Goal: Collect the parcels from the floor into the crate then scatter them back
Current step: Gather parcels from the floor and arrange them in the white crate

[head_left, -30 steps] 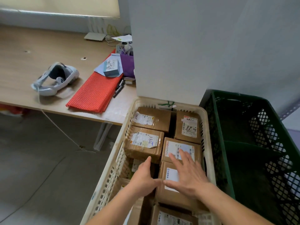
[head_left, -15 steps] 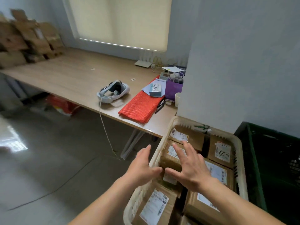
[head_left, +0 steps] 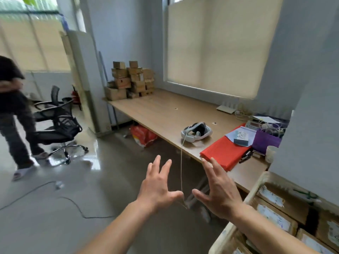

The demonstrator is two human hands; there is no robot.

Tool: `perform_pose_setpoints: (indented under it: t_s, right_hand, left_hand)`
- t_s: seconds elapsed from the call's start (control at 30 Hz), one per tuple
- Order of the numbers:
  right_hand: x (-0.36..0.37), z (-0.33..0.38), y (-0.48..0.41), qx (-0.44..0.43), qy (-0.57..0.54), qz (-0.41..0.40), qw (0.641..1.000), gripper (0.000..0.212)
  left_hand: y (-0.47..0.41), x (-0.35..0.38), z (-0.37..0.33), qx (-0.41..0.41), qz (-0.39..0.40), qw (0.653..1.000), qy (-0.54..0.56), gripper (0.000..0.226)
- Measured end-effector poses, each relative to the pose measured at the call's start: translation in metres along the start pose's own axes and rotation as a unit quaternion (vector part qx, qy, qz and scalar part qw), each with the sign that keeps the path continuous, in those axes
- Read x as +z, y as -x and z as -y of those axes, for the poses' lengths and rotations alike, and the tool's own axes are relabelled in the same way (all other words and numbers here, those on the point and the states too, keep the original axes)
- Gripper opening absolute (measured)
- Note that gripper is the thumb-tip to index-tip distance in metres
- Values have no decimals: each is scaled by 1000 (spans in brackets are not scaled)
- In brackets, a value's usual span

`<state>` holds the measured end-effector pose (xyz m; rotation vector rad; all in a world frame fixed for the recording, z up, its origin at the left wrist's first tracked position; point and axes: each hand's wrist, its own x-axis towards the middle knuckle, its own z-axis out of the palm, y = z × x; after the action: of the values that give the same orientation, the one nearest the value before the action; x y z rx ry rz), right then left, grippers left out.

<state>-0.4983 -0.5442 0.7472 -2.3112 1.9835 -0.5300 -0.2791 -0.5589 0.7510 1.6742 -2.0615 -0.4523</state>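
Observation:
A cream plastic crate (head_left: 256, 186) sits at the lower right, filled with several brown cardboard parcels (head_left: 275, 217) bearing white labels. My left hand (head_left: 157, 187) and my right hand (head_left: 218, 189) are both raised in front of me, fingers spread, palms facing each other, holding nothing. They hover over the grey floor to the left of the crate, not touching it. My right forearm crosses over the crate's near corner.
A long wooden desk (head_left: 165, 114) carries a white headset (head_left: 197, 132), a red mat (head_left: 225, 153), a purple bag (head_left: 266, 142) and stacked boxes (head_left: 130, 79) at its far end. A black office chair (head_left: 58, 125) and a standing person (head_left: 14, 116) are at left. Cables lie on the floor (head_left: 55, 208).
My view has swung up and left, away from the crate toward the room. Both hands lifted off the parcels and now hover open over the floor.

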Motion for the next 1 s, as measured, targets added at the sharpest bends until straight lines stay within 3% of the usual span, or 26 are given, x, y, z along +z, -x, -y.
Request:
perform_pose_setpoints:
  t_s: [0.2,0.53,1.0]
  right_hand:
    - [1,68,-32,-116,-16,-3,993,109]
    - [-5,160,-44,-272,-66,19,960,111]
    - [-19,289,38,-440,-107,49,890,106]
  left_hand:
    - [43,-69,39,-87,-89,991,-47,109]
    - [131,-141,62,-220,-196,947,-128,107]
    - [311,-186,69,-386,-268,871,-141,108]
